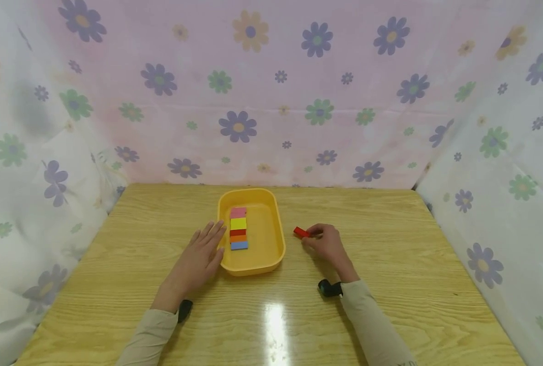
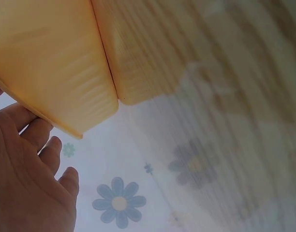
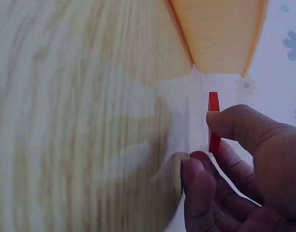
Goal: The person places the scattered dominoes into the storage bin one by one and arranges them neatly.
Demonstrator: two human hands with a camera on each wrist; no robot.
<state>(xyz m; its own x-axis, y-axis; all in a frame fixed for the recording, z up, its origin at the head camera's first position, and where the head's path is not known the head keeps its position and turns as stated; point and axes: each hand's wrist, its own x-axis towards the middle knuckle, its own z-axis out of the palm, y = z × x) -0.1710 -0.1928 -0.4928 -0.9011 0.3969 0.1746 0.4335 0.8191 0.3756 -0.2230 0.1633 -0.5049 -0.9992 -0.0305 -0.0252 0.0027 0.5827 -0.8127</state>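
Light wooden table (image 1: 390, 284), floral curtain behind. Right hand (image 1: 327, 242) pinches small flat red rectangular block (image 1: 301, 232), right of yellow plastic tray (image 1: 271, 239). Left hand (image 1: 201, 255) flat, fingers straight, touching tray's left rim. Row of coloured blocks (image 1: 238, 228) inside tray.

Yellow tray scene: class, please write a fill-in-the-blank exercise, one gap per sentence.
1. The right hand pinches a ____ block.
2. The row of blocks lies inside the ____ tray.
3. The left hand rests flat, fingers touching the tray's ____ side.
4. The row's nearest block is ____.

Missing words: red; yellow; left; blue
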